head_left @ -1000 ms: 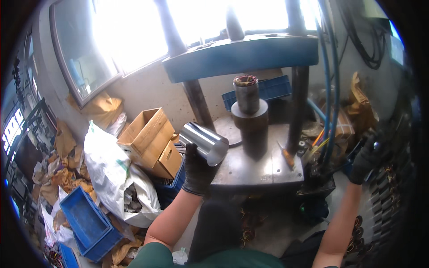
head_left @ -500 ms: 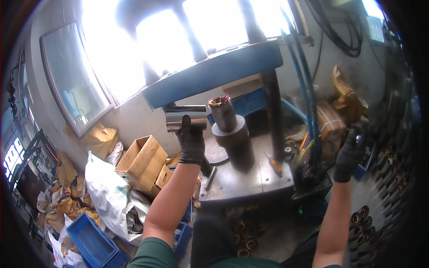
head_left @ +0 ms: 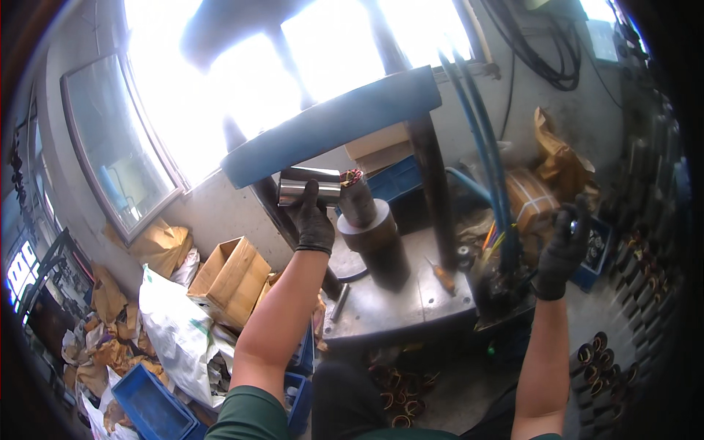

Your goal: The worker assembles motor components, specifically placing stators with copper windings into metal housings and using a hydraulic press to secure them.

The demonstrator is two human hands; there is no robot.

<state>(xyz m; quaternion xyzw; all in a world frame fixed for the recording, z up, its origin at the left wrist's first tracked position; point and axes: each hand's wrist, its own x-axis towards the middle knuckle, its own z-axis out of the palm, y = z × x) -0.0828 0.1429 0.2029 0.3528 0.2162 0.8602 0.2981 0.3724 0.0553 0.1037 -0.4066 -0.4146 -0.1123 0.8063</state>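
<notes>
Window glass stands at left; next, the gloved left hand is closed around a shiny metal tube just beside the wire-topped cylinder; the gloved right hand half curls, its hold impossible to tell.

Left gloved hand is blocking part of the shiny sleeve. Glinting bit at the right gloved hand? Way too small to ID. Orange-handled tool near the press bed's right edge: tip's kinda blurry.

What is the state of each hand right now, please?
Left hand: holding a shiny metal cylinder.
Right hand: a small shiny thing at its fingers; grip cannot be told.
</notes>
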